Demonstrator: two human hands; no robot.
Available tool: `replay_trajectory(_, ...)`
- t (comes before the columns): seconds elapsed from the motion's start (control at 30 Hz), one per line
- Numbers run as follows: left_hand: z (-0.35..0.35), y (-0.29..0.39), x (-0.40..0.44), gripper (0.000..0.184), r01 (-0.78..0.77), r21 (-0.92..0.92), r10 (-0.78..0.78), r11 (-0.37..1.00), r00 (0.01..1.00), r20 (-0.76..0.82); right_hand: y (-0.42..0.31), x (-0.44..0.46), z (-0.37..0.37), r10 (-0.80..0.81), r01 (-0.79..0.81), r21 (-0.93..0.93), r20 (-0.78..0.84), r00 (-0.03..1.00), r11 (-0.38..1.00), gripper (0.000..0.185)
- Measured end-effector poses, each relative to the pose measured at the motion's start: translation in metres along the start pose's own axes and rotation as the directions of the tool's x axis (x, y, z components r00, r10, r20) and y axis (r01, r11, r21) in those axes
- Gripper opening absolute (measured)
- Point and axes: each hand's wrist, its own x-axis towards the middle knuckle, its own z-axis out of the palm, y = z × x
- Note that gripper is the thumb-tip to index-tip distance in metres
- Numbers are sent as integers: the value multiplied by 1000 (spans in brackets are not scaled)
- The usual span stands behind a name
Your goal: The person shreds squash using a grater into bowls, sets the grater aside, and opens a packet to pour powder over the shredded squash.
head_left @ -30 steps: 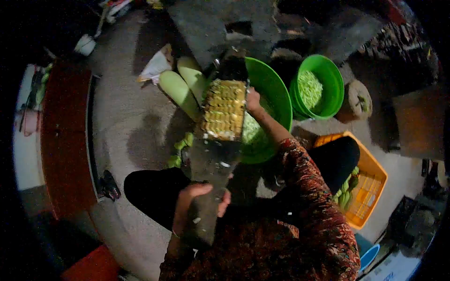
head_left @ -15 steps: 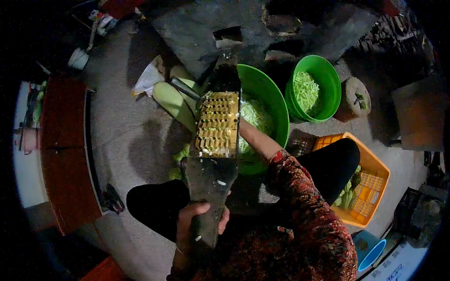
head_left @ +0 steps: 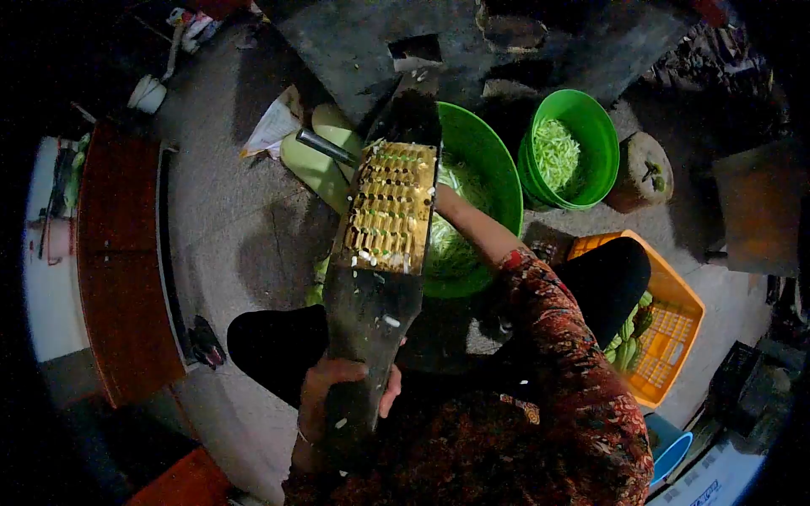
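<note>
Left hand [head_left: 327,384]: clamped around the lower end of the grater [head_left: 390,211], which slants over the large green tub [head_left: 498,156]. Right hand [head_left: 445,201]: mostly behind the board (grasp hidden; cannot tell). Shreds [head_left: 555,156] already partly fill the green bucket [head_left: 601,139]; more lie in the tub. Apparently unshredded: two pale gourds [head_left: 310,173] on the dim room's concrete floor [head_left: 219,185]. Brown cabinet [head_left: 122,278]: floor's left edge.

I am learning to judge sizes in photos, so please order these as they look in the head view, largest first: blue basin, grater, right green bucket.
1. Grater, though nearness to the camera enlarges it
2. Right green bucket
3. Blue basin
</note>
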Motion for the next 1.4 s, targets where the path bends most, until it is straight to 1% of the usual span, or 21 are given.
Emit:
replay_trajectory(0.17, -66, 1, 15, 60, 77, 30, -79, 997, 993, 86, 19, 2, 4, -56, 71, 105, -134, 989, 992, 38)
replay_trajectory(0.23, -55, 9, 16, 60, 49, 24, -50, 999, 996, 75, 24, -6, -1, 91, -67, 169, -136, 987, 983, 38)
replay_trajectory(0.27, -53, 12, 17, 59, 51, 25, -52, 998, 995, 79, 17, -11, -15, 394, -400, 169, 67, 917, 901, 35)
replay_trajectory(0.3, -63, 16, 18, 59, 86, 36, -89, 996, 990, 105, 18, -16, -10, 356, -240, 478, -167, 920, 845, 33)
replay_trajectory(0.37, -61, 18, 19, 58, 81, 83, -90, 993, 991, 103, -9, -38, -41, 584, -272, 886, 2, 812, 376, 47)
replay_trajectory(0.4, -54, 16, 17, 57, 46, 118, -56, 992, 995, 81, -32, -49, -61, 641, -230, 971, 131, 756, 72, 56)
replay_trajectory(0.43, -47, 12, 16, 55, 10, 155, -20, 988, 998, 60, -50, -55, -71, 696, -230, 971, 118, 709, 70, 67)
replay_trajectory(0.47, -50, 4, 18, 54, -1, 206, -6, 979, 999, 33, -81, -63, -91, 722, -256, 965, 136, 679, 58, 63)
replay_trajectory(0.53, -58, -9, 29, 47, -4, 327, 14, 945, 999, -30, -93, -65, -79, 727, -201, 950, -36, 685, 237, 51)
replay_trajectory(0.6, -50, -7, 28, 41, -2, 342, 29, 940, 997, -76, -78, -60, -55, 550, -247, 695, -252, 796, 676, 50)
replay_trajectory(0.63, -36, -5, 22, 41, -16, 287, 43, 958, 995, -87, -79, -57, -50, 568, -85, 841, -282, 774, 534, 50)
replay_trajectory(0.7, -41, -4, 25, 42, -79, 229, 84, 970, 996, -12, -95, -56, -69, 537, -55, 789, -363, 762, 612, 49)
replay_trajectory(0.77, -50, -14, 34, 46, -68, 327, 76, 942, 997, -13, -103, -58, -78, 528, -46, 745, -427, 734, 666, 48)
replay_trajectory(0.83, -51, -14, 34, 49, -45, 283, 68, 958, 995, -72, -98, -57, -65, 566, -133, 719, -404, 719, 683, 48)
replay_trajectory(0.93, -67, -18, 41, 45, -39, 452, 87, 891, 992, -87, -78, -60, -52, 575, -287, 647, -289, 765, 707, 47)
replay_trajectory(1.03, -82, -32, 44, 48, -26, 243, 32, 970, 999, -18, -85, -65, -52, 505, -173, 582, -477, 719, 795, 47)
replay_trajectory(1.1, -88, -31, 49, 57, -40, 289, 58, 957, 997, -54, -73, -64, -36, 530, -278, 555, -365, 765, 784, 45)
replay_trajectory(1.2, -101, -19, 43, 57, 101, 177, -100, 979, 995, -19, -89, -63, -61, 529, -359, 463, -314, 789, 811, 39)
replay_trajectory(1.23, -97, -20, 39, 50, -7, 279, 7, 960, 1000, 2, -92, -65, -65, 522, -351, 452, -339, 783, 820, 37)
replay_trajectory(1.33, -133, -12, 52, 45, 46, 400, -112, 915, 983, 143, -87, -70, -71, 555, -405, 503, -191, 810, 764, 32)
replay_trajectory(1.4, -131, -5, 53, 42, 48, 444, -138, 895, 975, 173, -61, -72, -49, 519, -324, 515, -294, 803, 793, 19)
